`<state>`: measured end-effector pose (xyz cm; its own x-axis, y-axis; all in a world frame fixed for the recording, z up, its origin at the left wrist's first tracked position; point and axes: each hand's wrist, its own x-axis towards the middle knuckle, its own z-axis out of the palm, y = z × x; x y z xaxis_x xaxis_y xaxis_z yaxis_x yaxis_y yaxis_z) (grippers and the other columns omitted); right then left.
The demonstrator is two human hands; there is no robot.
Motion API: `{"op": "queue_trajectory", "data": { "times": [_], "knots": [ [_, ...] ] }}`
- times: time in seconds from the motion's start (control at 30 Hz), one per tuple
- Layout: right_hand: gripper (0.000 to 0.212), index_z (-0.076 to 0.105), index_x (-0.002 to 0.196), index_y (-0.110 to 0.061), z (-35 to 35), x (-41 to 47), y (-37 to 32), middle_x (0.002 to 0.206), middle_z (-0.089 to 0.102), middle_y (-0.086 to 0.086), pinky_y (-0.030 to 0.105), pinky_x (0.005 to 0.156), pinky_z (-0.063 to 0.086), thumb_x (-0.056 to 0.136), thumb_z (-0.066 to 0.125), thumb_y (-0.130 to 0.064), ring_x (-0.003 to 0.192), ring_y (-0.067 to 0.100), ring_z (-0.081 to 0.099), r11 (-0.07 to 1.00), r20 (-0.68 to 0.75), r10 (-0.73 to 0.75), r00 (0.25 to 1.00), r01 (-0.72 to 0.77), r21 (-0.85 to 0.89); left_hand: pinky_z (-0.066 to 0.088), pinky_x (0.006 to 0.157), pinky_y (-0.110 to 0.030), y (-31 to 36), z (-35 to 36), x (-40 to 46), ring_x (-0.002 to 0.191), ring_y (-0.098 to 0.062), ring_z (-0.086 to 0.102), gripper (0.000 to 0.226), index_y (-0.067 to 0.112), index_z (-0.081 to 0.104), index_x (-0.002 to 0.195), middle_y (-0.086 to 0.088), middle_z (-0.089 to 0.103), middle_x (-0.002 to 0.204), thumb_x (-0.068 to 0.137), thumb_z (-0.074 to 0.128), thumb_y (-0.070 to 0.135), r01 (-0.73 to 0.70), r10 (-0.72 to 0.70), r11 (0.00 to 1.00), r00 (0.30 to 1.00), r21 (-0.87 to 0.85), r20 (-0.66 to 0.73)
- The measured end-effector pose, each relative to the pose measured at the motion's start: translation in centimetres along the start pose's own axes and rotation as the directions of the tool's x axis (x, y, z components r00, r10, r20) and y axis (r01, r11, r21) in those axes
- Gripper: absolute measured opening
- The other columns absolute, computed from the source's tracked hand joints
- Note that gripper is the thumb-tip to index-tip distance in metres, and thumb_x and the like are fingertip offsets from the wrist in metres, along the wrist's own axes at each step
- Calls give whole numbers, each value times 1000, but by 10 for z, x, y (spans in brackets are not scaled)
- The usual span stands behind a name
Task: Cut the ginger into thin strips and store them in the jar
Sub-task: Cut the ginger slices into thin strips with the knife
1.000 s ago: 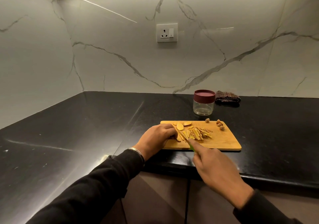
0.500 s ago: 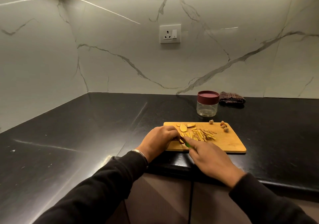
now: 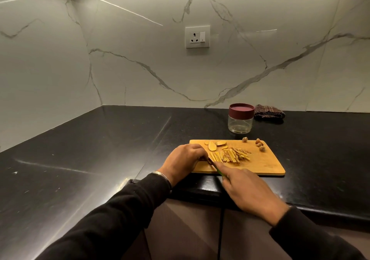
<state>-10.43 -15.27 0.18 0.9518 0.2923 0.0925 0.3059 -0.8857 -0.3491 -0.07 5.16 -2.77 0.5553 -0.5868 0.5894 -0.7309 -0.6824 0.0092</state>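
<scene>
Sleeves (image 3: pixel 112 215): long, black, worn on both arms.
Bracelet (image 3: pixel 161 176): thin, silver-toned, worn at the left wrist.

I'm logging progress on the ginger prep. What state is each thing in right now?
jar: lid on, empty
ginger strips: cut, piled on cutting board
ginger slices: uncut
left hand: holding ginger down
right hand: gripping knife
cloth: crumpled beside the jar
</scene>
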Motion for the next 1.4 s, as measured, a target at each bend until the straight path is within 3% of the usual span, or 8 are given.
{"op": "queue_trajectory", "data": {
  "times": [0.17,0.27,0.37,0.47,0.8,1.0,1.2,1.4],
  "knots": [
    [56,8,157,-44,-1,-32,-2,98,55,-7,30,73,41,107,32,-34,87,12,50,998,-37,7,999,-9,-63,59,74,-32,-3,2,0,87,-11,69,14,22,74,101,7,71,103,92,68,13,19,-19,1000,999,-1,34],
    [59,1,157,-46,0,-51,-5,86,48,-6,32,68,34,107,30,-34,76,15,43,985,-57,42,997,-51,-163,58,70,-34,-2,0,0,82,-13,67,14,22,73,97,7,70,99,91,68,11,27,-27,1000,1000,-6,17],
    [62,-9,154,-50,0,-65,-6,79,45,-4,33,65,36,107,29,-35,70,17,43,956,-46,90,995,-99,-276,57,64,-36,1,-1,0,77,-15,65,13,23,72,94,7,68,97,90,68,11,20,-20,1000,1000,-8,-2],
    [64,-15,150,-55,-1,-72,-6,77,41,-2,32,63,37,107,28,-36,67,17,41,937,-31,137,990,-140,-320,58,69,-35,2,-3,1,85,-14,66,13,25,73,99,7,67,105,92,68,15,0,0,1000,1000,-11,15],
    [59,-12,150,-56,3,-74,-3,74,40,-5,32,64,37,108,26,-39,65,14,40,945,-29,134,991,-137,-297,58,75,-34,2,-1,2,92,-15,63,29,26,74,116,3,62,111,93,66,10,-32,31,999,997,7,67],
    [57,-10,149,-59,1,-73,0,81,47,-3,31,66,37,107,26,-43,73,16,45,957,-39,134,990,-140,-254,58,71,-34,4,-6,0,84,-14,68,13,21,75,103,5,70,103,93,67,16,-2,1,999,1000,-46,-10],
    [57,-10,148,-61,2,-67,-1,74,50,-4,28,50,30,106,25,-44,63,15,45,978,-99,102,990,-118,-170,59,82,-30,5,-7,0,94,-11,70,18,21,75,109,5,74,107,93,68,15,-12,14,996,1000,-86,21],
    [57,-5,154,-53,7,-54,-11,75,49,-6,30,60,34,108,27,-40,61,12,42,988,-131,68,989,-85,-132,59,80,-30,6,-5,-1,95,-11,70,28,20,68,115,2,72,111,93,65,4,61,-64,989,998,-133,-17]
  ]
}}
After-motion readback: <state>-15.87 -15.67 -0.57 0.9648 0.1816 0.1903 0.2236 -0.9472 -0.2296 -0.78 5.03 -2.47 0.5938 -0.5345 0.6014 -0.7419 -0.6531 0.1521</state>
